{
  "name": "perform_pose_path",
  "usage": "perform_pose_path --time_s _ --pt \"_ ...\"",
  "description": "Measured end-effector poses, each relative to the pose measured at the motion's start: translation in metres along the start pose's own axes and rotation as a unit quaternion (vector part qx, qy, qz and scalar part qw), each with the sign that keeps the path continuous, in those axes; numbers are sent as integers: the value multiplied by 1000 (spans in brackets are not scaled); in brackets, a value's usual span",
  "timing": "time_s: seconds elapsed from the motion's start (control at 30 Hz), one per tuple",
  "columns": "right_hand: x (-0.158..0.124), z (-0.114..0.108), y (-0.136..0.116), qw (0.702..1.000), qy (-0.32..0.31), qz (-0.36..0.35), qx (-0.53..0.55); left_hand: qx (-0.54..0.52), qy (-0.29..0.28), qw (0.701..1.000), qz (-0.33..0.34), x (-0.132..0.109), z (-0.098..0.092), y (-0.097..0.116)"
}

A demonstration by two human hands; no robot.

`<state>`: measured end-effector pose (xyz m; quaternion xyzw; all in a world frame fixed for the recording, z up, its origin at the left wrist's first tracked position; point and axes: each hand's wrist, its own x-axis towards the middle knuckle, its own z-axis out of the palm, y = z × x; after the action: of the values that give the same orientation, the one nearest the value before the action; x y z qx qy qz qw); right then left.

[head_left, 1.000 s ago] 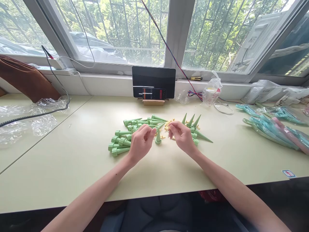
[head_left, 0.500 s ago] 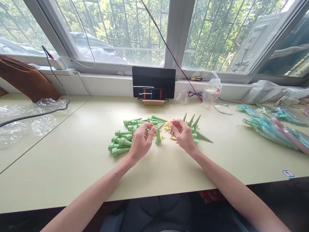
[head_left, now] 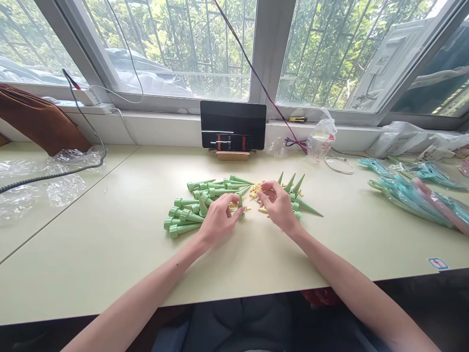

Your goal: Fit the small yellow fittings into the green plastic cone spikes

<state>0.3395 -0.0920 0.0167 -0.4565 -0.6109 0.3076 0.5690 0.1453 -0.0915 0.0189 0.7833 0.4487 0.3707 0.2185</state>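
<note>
Many green cone-shaped spikes (head_left: 183, 229) with ribbed caps lie in a pile at the left middle of the table. My left hand (head_left: 222, 215) is beside that pile, thumb and fingers curved around a single upright green cone (head_left: 241, 201) that is partly hidden. Small yellow pieces (head_left: 253, 191) are heaped between the hands. Over the right edge of this heap is my right hand (head_left: 275, 203), its fingertips close together; whatever they pinch is too small to make out. Right of it, more green cones (head_left: 289, 183) stand upright and one lies pointing right.
Behind the work stands a black tablet (head_left: 233, 117) with a phone (head_left: 233, 143) before it. Bagged teal and pink items (head_left: 414, 195) lie at the right. Clear plastic wrap (head_left: 66, 188) and a brown bag (head_left: 40, 117) are at the left.
My left hand has moved slightly right and down, and its fingers have come around the upright cone. My right hand has barely moved.
</note>
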Motion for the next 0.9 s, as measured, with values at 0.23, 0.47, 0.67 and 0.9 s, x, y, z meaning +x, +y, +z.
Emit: perform_pose_path --time_s 0.23,0.47,0.67,0.9 --pt "0 0 0 1000 -4 -14 -15 9 -16 1000 3 0 1 -2" --pt "0 1 -1 1000 4 -5 -2 18 -26 1000 2 1 3 -5" --pt "-1 0 -2 1000 -1 -13 -23 -27 -27 998 -45 2 -1 2" --pt "-2 1 -1 999 -19 -13 -22 -154 -39 975 -155 4 -10 11"
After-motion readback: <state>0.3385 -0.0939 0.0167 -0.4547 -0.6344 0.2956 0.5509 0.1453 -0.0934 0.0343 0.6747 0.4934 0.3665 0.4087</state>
